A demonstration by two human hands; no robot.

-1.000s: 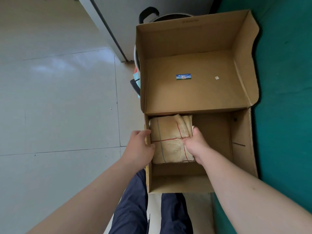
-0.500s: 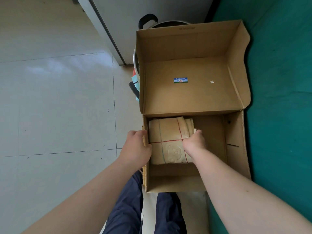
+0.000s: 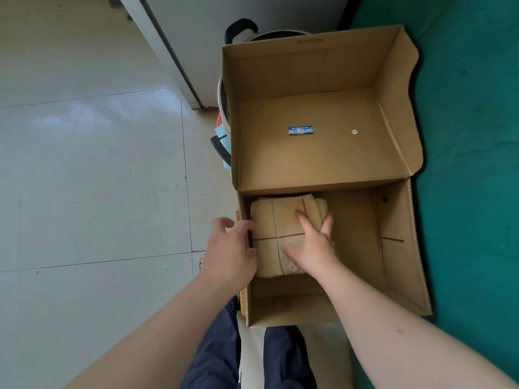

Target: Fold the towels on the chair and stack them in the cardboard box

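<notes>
A folded beige towel (image 3: 273, 220) with thin red and blue lines lies in the left part of the open cardboard box (image 3: 398, 248). My right hand (image 3: 311, 245) rests flat on top of the towel with its fingers spread. My left hand (image 3: 230, 251) sits at the box's left wall, fingers loosely bent against the wall's edge and the towel's side. The chair is out of view.
The box's lid (image 3: 317, 136) stands open at the far side. A black-handled pot (image 3: 241, 29) and coloured items sit behind the box's left corner. Green flooring (image 3: 471, 136) lies to the right, pale tiles (image 3: 98, 178) to the left. My dark trouser legs are below the box.
My right hand has let go of the towel's right edge and now lies flat and spread on top. My left hand has loosened at the box wall.
</notes>
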